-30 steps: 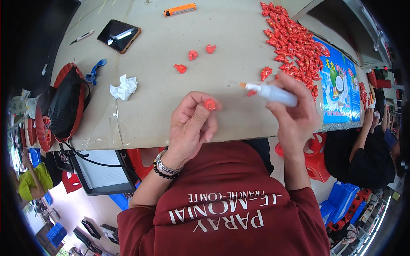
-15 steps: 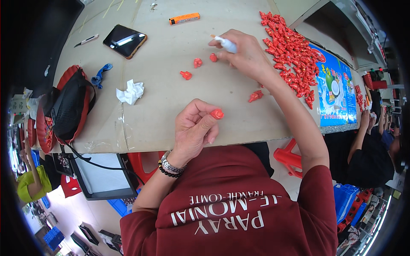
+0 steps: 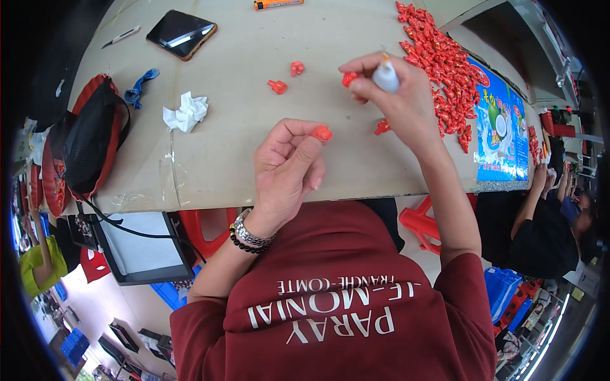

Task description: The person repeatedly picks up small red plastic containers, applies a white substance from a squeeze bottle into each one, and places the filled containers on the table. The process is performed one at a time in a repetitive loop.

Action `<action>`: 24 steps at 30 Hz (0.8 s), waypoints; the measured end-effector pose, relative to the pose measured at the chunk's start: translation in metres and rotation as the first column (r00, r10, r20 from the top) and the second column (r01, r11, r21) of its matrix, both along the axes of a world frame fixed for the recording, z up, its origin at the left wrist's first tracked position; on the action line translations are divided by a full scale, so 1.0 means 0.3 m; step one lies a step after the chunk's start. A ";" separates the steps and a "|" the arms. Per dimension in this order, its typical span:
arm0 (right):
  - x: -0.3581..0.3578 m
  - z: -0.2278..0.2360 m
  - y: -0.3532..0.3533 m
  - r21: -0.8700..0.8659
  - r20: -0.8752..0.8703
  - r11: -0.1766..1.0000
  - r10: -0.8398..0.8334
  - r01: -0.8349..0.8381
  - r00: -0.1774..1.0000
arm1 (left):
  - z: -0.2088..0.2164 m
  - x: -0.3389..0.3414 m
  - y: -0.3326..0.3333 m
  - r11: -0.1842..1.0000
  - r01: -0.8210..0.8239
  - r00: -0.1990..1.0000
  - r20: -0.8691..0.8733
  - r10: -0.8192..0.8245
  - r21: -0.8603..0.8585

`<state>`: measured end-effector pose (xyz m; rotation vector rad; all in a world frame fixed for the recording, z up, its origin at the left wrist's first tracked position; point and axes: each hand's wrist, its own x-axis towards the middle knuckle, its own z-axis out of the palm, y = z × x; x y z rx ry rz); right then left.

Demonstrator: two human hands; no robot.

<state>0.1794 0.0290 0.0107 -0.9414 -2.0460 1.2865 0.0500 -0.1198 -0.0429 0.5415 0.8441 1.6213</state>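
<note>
there, 2 loose red pieces point(image 3: 287, 77) tabletop

small red plastic piece point(image 3: 321, 133), pinched at the tips of the left hand's fingers point(image 3: 304, 143) above the tabletop point(image 3: 241, 95); second red piece point(image 3: 349, 79) and a white bottle point(image 3: 385, 77), nozzle tilted up, both gripped in the right hand point(image 3: 397, 95).
</note>
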 end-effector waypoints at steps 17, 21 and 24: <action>0.084 -0.002 -0.157 0.268 -0.038 0.963 0.040 -0.028 0.998 | 0.009 0.025 0.000 0.999 0.032 0.976 -0.217 -0.035 -0.017; 0.084 -0.009 -0.156 0.346 -0.024 0.936 0.075 -0.062 0.997 | 0.005 0.024 0.002 0.999 0.041 0.969 -0.243 -0.040 0.002; 0.088 -0.015 -0.151 0.418 0.008 0.902 0.112 -0.105 0.994 | 0.003 0.023 0.000 0.999 0.042 0.966 -0.254 -0.043 -0.010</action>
